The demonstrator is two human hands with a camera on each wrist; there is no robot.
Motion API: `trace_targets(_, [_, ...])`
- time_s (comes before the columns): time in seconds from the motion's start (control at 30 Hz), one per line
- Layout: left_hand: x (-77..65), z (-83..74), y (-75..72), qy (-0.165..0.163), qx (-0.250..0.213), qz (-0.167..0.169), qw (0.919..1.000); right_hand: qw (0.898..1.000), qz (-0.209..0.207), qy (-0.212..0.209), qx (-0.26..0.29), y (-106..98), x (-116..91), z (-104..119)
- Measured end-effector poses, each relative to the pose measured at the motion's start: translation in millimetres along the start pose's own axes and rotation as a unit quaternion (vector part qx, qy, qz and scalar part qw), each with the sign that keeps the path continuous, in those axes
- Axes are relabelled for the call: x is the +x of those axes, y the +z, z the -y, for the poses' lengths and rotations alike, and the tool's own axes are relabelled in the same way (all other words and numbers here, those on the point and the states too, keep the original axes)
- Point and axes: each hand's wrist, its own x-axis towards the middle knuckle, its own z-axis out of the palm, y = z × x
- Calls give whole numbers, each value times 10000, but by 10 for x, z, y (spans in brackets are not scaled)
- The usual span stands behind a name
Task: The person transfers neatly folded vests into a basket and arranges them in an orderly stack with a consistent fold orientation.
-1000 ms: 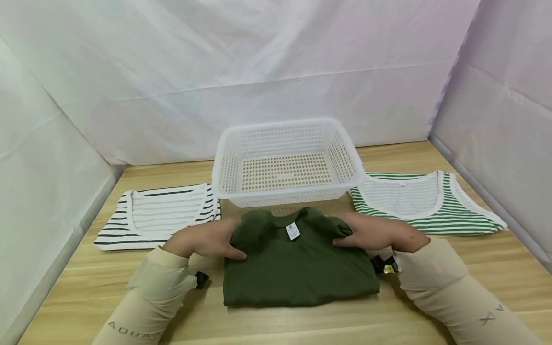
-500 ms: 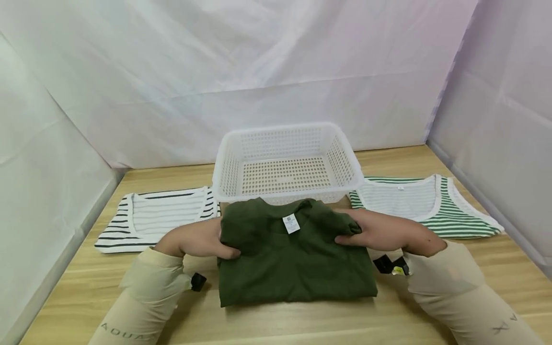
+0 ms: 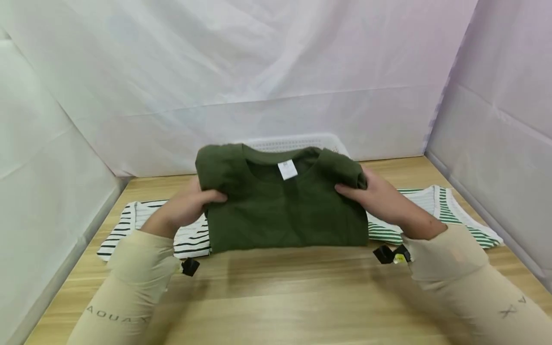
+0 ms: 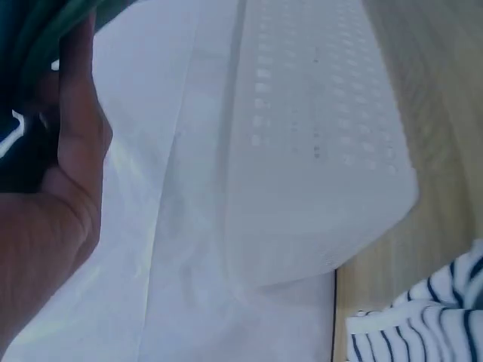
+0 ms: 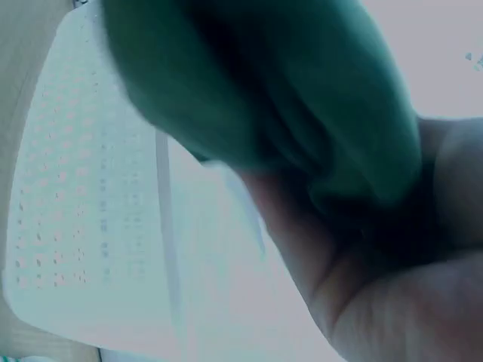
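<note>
A folded dark green T-shirt [image 3: 284,211] with a white neck label [image 3: 287,169] hangs raised above the table, its collar toward the back. My left hand [image 3: 187,203] grips its left side, thumb on the front and the other fingers behind the cloth. On the opposite side my right hand [image 3: 381,196] pinches the sleeve edge the same way; the right wrist view shows the green cloth [image 5: 287,83] bunched between thumb and fingers. Behind the shirt, the white plastic basket [image 3: 297,142] is mostly hidden in the head view; its perforated side [image 4: 317,151] fills much of the left wrist view.
A folded white top with black stripes [image 3: 116,237] lies on the wooden table [image 3: 276,306] at left. At right lies a green-and-white striped tank top [image 3: 457,211], partly covered by my right arm. White sheeting [image 3: 258,62] walls in the back and both sides.
Both hands have lifted the green T-shirt off the table and carried it up and forward, so it now overlaps the basket in the head view. The striped tops stay in place.
</note>
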Motion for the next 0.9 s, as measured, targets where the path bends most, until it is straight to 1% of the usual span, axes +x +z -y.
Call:
trace_targets(0.07, [116,-64,-32,-115,-386,-377,9985,9994,-285,193,1,-45,102,52])
trace_targets(0.1, [171,-95,-44,-192,-482,-568,9970,9988,-412,252,41,-65,159,76])
trace_targets(0.2, [308,-154,-85,-478,-451,-907,9937,9979,-600,200,124,-119,335,95])
trace_targets(0.37, [515,-173,-129,-663,-60,-1237,9901,9971,-742,91,-124,-182,602,52])
trace_targets(0.5, [669,-134,-152,-816,294,-1454,9856,9959,-799,138,-393,-200,800,-22])
trace_targets(0.6, [757,-78,-166,-1004,439,-1495,9827,9942,-809,315,-633,-189,926,-82])
trace_targets(0.7, [814,-8,-177,-1142,557,-1533,9800,9911,-837,481,-914,-157,1029,-140])
trace_targets(0.8, [860,76,-164,-1232,801,-1458,9783,9880,-835,524,-1189,-95,1101,-192])
trace_targets(0.9, [895,151,-121,-1318,1164,-1345,9752,9857,-682,581,-1425,-18,1129,-233])
